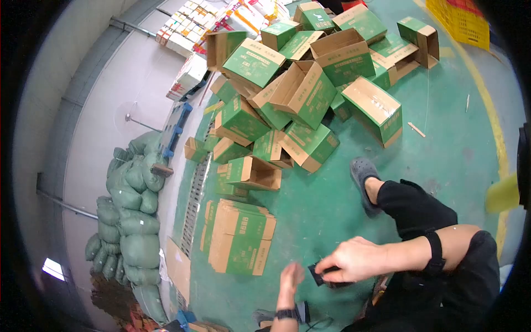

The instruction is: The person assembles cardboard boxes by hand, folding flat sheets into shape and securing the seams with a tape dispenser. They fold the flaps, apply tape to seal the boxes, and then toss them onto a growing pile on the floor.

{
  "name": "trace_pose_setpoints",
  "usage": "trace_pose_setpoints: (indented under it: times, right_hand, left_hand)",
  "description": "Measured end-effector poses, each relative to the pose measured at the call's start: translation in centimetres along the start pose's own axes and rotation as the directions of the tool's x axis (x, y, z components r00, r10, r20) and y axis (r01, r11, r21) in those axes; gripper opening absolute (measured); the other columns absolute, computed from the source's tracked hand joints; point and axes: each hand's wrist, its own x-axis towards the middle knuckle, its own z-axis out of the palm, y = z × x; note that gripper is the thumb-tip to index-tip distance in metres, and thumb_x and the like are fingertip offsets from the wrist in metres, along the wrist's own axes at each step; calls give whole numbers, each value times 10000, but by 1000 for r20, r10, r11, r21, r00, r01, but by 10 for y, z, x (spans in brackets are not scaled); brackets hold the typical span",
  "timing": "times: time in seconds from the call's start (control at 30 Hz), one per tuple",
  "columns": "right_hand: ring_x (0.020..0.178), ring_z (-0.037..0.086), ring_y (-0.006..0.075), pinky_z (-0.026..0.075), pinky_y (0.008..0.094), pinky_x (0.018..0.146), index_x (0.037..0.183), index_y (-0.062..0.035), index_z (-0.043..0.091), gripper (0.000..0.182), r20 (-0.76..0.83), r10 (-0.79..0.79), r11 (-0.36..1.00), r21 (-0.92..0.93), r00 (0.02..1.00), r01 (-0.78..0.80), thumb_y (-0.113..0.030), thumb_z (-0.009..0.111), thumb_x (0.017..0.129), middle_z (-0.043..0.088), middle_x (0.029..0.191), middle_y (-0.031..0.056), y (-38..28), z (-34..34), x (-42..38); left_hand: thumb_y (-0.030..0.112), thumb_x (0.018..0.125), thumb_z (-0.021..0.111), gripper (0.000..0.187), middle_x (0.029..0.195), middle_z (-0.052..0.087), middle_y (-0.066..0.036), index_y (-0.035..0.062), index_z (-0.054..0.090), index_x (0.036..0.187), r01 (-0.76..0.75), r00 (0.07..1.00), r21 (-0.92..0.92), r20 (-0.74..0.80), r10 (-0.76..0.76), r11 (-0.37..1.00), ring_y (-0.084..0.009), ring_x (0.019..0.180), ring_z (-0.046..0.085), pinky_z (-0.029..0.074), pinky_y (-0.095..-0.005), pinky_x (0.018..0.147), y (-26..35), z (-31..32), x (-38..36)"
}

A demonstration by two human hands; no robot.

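Observation:
My right hand (354, 260), thumb and fingers pinched together, holds a small black object (317, 274) low over the green floor. Just left of it, my left hand (292, 276) is raised with a dark band on its wrist. Motion blurs its fingers, so their closure and anything between them cannot be made out. Beyond my left hand lies a stack of flattened green and brown cartons (243, 237). Further up, many opened green and brown boxes (303, 91) are heaped at various angles.
Stuffed green sacks (138, 243) line the wall at left, near a blue pallet (176, 130). A floor grate (194, 191) runs beside the boxes. White cartons (191, 22) and a yellow crate (462, 25) are at the top. My shod foot (363, 180) rests on the floor.

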Motion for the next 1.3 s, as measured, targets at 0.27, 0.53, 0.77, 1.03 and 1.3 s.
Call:
trace_pose_setpoints:
  times: [0.27, 0.53, 0.77, 1.03, 1.3]
  right_hand:
    - [846, 604, 230, 461, 336, 761, 1042, -109, 577, 319, -350, -11, 965, 242, 937, 102, -288, 575, 777, 629, 921, 109, -13, -5, 51]
    - [724, 543, 123, 447, 241, 668, 1094, -64, 490, 352, -759, 107, 596, 566, 642, 570, -272, 575, 823, 581, 873, 36, -60, -26, 56]
    - [897, 567, 193, 451, 357, 823, 1072, -36, 524, 404, -390, -144, 131, 904, 910, 408, -359, 547, 830, 591, 974, 78, -65, -4, 107]
    - [832, 548, 252, 467, 388, 669, 1041, 22, 469, 485, -227, 273, 321, 937, 935, 134, -214, 683, 676, 541, 963, 139, -84, 106, 212]
    - [863, 570, 297, 460, 388, 747, 873, -12, 568, 374, 33, 263, 453, 878, 964, -154, -241, 667, 595, 577, 908, 166, -119, 150, 190]
  left_hand:
    - [196, 814, 519, 369, 1101, 528, -163, 25, 438, 1131, -1, 991, -304, -128, -39, 953, -315, 980, 546, 452, -464, 799, -56, -104, -101]
    - [210, 844, 521, 279, 971, 597, -102, 47, 511, 1070, -349, 921, -1, -183, 343, 937, -178, 818, 595, 464, -307, 687, 1, -141, -150]
    - [110, 786, 540, 282, 833, 553, -72, -37, 511, 1025, -442, 854, 285, -156, 496, 850, -136, 679, 521, 419, -246, 595, -36, -134, -78]
    - [218, 823, 511, 389, 1001, 573, -74, 59, 450, 1173, -111, 993, 516, 80, 81, 849, -137, 789, 551, 413, -265, 607, -35, -97, -93]
    - [211, 814, 507, 377, 953, 589, -96, 29, 470, 1142, 77, 981, 781, 53, -187, 620, -144, 719, 568, 421, -271, 579, -70, -124, -85]
